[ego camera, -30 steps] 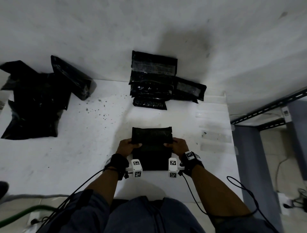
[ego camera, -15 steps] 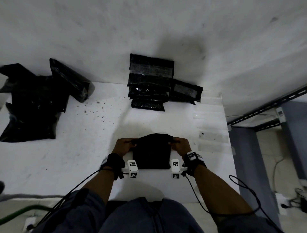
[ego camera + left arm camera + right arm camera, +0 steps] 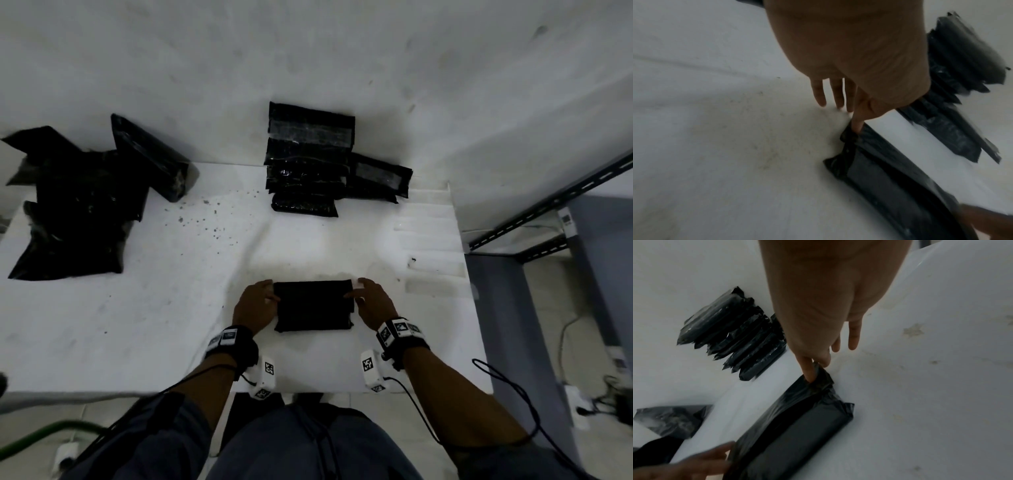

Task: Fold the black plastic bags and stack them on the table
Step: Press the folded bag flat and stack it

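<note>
A folded black plastic bag (image 3: 313, 308) lies flat on the white table (image 3: 137, 325) near its front edge. My left hand (image 3: 260, 301) pinches the bag's far left corner, and the left wrist view shows one finger (image 3: 856, 125) dug into that corner of the bag (image 3: 890, 181) with the others straight. My right hand (image 3: 371, 299) pinches the far right corner, the fingertips (image 3: 809, 371) gripping the crumpled edge of the bag (image 3: 797, 431). A stack of folded black bags (image 3: 305, 171) leans on the wall behind.
A heap of loose, unfolded black bags (image 3: 75, 212) covers the table's far left. Dark specks dot the tabletop between heap and stack. Pale strips (image 3: 428, 233) lie near the table's right edge, beyond which stands a metal rack (image 3: 548, 212).
The bag has been folded over once more and now lies as a shorter, flat rectangle. Both hands have stayed at its far corners.
</note>
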